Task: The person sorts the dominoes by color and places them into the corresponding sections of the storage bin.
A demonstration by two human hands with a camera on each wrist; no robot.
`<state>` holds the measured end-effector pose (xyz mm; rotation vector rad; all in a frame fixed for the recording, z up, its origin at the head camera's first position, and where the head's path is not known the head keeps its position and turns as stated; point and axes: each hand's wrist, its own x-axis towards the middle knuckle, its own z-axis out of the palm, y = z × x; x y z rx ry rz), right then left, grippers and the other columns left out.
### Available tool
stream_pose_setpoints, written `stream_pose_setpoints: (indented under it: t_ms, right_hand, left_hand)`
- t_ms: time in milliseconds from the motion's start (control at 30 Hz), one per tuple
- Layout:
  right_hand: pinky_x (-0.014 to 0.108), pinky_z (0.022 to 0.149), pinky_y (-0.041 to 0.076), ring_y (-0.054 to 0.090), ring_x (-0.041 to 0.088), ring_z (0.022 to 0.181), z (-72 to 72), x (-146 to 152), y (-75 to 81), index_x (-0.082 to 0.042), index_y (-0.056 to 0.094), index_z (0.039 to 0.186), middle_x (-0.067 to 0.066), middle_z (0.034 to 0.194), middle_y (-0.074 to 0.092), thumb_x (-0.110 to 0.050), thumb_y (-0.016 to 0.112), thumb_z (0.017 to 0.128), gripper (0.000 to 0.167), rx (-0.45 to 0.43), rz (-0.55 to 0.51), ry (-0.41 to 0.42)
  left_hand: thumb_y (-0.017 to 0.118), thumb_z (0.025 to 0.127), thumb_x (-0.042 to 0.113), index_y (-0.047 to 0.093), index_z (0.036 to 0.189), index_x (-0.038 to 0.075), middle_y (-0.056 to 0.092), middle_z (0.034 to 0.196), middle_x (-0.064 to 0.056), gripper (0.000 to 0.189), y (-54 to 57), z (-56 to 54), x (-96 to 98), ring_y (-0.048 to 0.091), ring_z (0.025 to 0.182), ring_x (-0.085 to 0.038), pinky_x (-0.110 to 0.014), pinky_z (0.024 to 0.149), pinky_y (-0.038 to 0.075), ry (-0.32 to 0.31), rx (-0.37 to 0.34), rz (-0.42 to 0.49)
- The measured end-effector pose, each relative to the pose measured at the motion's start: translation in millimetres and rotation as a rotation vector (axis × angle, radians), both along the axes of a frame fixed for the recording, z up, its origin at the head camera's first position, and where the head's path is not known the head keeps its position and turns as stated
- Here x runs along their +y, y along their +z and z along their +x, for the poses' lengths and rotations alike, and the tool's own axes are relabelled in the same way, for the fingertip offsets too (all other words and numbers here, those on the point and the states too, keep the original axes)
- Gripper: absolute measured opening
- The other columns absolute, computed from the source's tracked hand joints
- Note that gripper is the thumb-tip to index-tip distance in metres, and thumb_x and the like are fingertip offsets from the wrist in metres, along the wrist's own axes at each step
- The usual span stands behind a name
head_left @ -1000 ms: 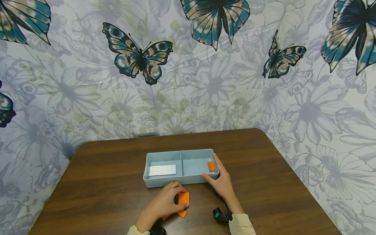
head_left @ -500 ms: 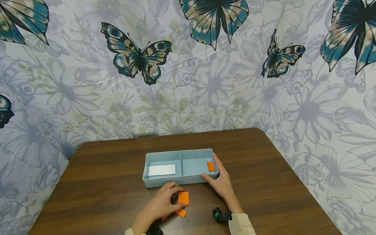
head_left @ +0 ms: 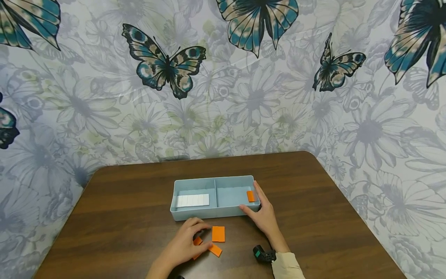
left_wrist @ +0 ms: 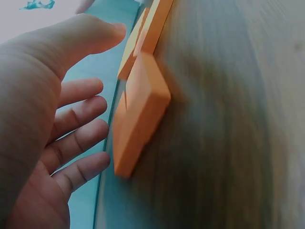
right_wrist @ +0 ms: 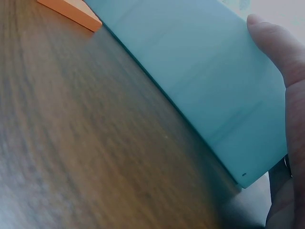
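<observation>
A light blue two-compartment box (head_left: 216, 212) sits on the table in the head view. My right hand (head_left: 264, 217) holds its right end, thumb over the front rim and fingers along the end wall. In front of the box, my left hand (head_left: 182, 244) hovers with spread, loosely bent fingers around several flat orange blocks. A square orange block (head_left: 218, 234) lies beyond its fingertips, with a narrower orange block (head_left: 215, 250) by the thumb. The left wrist view shows a gap between the fingers (left_wrist: 90, 133) and the nearest orange block (left_wrist: 143, 114).
White blocks (head_left: 192, 200) lie in a row in the box's left compartment. One orange block (head_left: 251, 196) is in the right compartment, against the end wall. The brown wooden table (head_left: 331, 232) backs onto a wall covering (head_left: 254, 104) with butterflies.
My left hand has shifted left, away from the square orange block, and more of the orange blocks shows between its fingers. My right hand stays on the box.
</observation>
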<state>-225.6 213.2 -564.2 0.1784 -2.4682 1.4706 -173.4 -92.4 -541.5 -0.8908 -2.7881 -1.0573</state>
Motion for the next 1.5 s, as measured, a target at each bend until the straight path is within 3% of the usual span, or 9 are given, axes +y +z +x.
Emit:
stream_pose_setpoints:
  t_ms: [133,333,633,933,1167,1500]
  right_hand:
    - [0.062,0.120,0.028,0.031,0.033,0.154,0.5,0,1.6,-0.022,0.029,0.164,0.003,0.169,0.030,-0.035,0.085,0.087,0.096,0.000,-0.002,0.004]
    - [0.062,0.121,0.027,0.030,0.031,0.155,1.0,-1,3.1,-0.023,0.030,0.164,0.001,0.169,0.030,-0.035,0.085,0.087,0.096,-0.004,-0.002,0.006]
    - [0.064,0.120,0.027,0.031,0.033,0.154,1.1,-1,4.1,-0.023,0.029,0.164,0.002,0.169,0.029,-0.036,0.084,0.087,0.096,-0.014,0.006,0.001]
    - [0.064,0.120,0.027,0.031,0.034,0.154,0.6,0,3.9,-0.020,0.029,0.164,0.006,0.169,0.029,-0.036,0.084,0.087,0.096,-0.012,0.016,0.000]
    - [0.063,0.120,0.027,0.031,0.033,0.154,2.2,0,5.1,-0.021,0.030,0.164,0.001,0.169,0.030,-0.037,0.084,0.087,0.096,-0.023,0.013,-0.005]
    - [0.062,0.121,0.026,0.031,0.032,0.154,2.2,-1,4.8,-0.021,0.030,0.164,0.000,0.169,0.029,-0.036,0.084,0.087,0.096,-0.021,0.006,0.000]
  left_hand:
    - [0.083,0.087,0.040,0.075,0.115,0.015,0.064,0.113,0.011,0.038,-1.9,4.5,-8.8,0.054,0.103,-0.008,-0.031,0.088,0.053,0.035,0.011,-0.016]
    - [0.083,0.088,0.040,0.075,0.114,0.017,0.065,0.114,0.016,0.035,-4.4,10.2,-18.6,0.057,0.102,-0.007,-0.033,0.088,0.054,0.032,0.036,-0.018]
    - [0.082,0.089,0.036,0.075,0.117,0.014,0.065,0.116,0.014,0.036,-1.4,17.1,-34.2,0.059,0.100,-0.006,-0.031,0.087,0.055,0.055,-0.027,0.023]
    - [0.083,0.086,0.017,0.074,0.117,0.016,0.065,0.114,0.015,0.032,-0.3,20.1,-48.6,0.057,0.099,-0.005,-0.029,0.084,0.054,0.067,0.004,-0.038]
    - [0.086,0.082,0.020,0.074,0.120,0.015,0.063,0.119,0.015,0.040,0.4,18.4,-46.1,0.057,0.106,-0.009,-0.033,0.091,0.055,0.023,0.014,-0.073]
    - [0.084,0.085,0.024,0.073,0.124,0.015,0.063,0.123,0.010,0.042,4.3,12.4,-34.6,0.057,0.108,-0.012,-0.035,0.093,0.055,0.026,-0.045,-0.116]
